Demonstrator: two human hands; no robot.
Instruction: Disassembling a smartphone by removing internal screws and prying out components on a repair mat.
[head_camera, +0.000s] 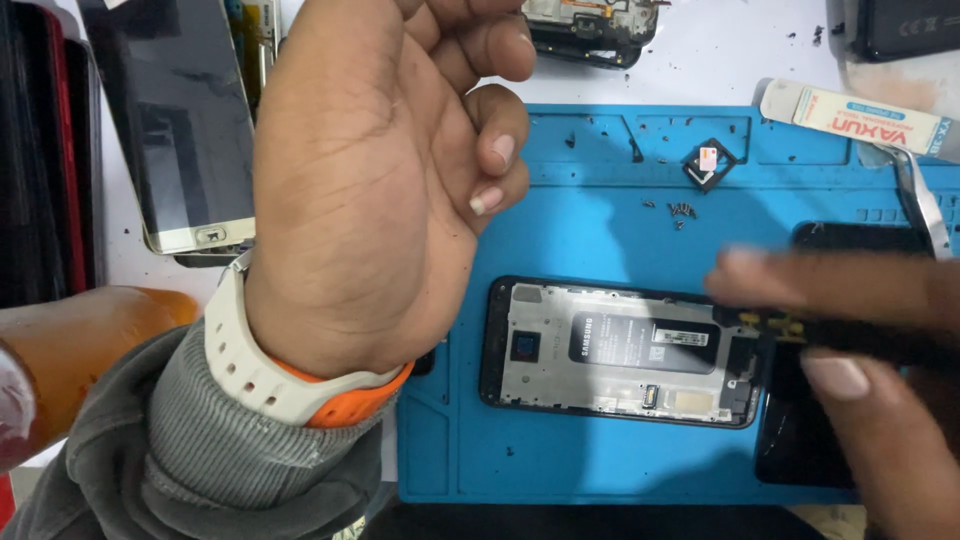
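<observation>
An opened phone lies face down on the blue work mat, its back cover off and the metal mid-frame and battery exposed; it sits near the middle of the mat, just right of the raised left hand. That left hand hovers above the mat's left edge with fingers loosely curled and holding nothing, a pale watch with an orange strap at the wrist. The right hand comes in blurred from the right, thumb and forefinger pinched on a thin dark part at the phone's right end; what exactly that part is cannot be told through the blur.

A judgement on doing this well: the pinched part should be eased along its own plane rather than bent, since it looks thin; the free left hand would serve best pressing the phone frame flat so that it does not slide on the mat. The tiny loose screws farther back, near a small black square piece, sit within sweep of a sleeve and deserve care; the tweezers at far right lie ready for fine work. Another phone with a cracked screen rests on the white counter, far left.
</observation>
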